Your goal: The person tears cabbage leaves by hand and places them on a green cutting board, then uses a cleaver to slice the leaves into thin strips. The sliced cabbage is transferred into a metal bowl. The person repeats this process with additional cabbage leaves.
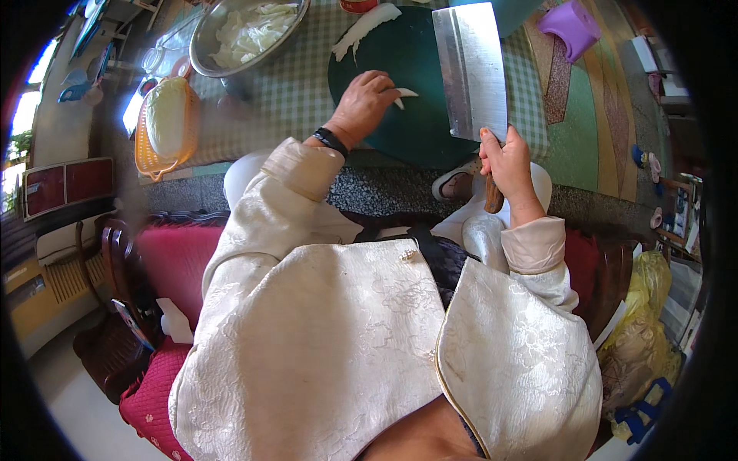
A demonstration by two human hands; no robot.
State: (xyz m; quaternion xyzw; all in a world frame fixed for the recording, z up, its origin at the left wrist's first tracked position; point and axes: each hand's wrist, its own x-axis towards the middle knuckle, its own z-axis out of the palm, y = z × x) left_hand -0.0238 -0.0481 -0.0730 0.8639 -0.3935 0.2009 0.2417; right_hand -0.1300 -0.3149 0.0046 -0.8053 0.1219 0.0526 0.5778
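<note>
My right hand (507, 158) grips the wooden handle of a broad cleaver (473, 69), its blade raised over the right side of a round dark green cutting board (415, 132). Over the board's left part is my left hand (369, 101), fingers bent down at small white vegetable pieces (407, 93); whether it pinches them I cannot tell. A long white strip of cabbage leaf (366, 29) lies at the board's far left edge. Further left, a steel bowl (199, 55) holds cut pale cabbage (253, 34).
A whole Chinese cabbage (167, 115) lies in an orange plastic basket (190, 135) at the left end of the checked tablecloth (277, 109). Glass jars (153, 59) stand behind it. A red tin (357, 4) and a light blue container (516, 14) are beyond the board. A purple stool (571, 29) stands right.
</note>
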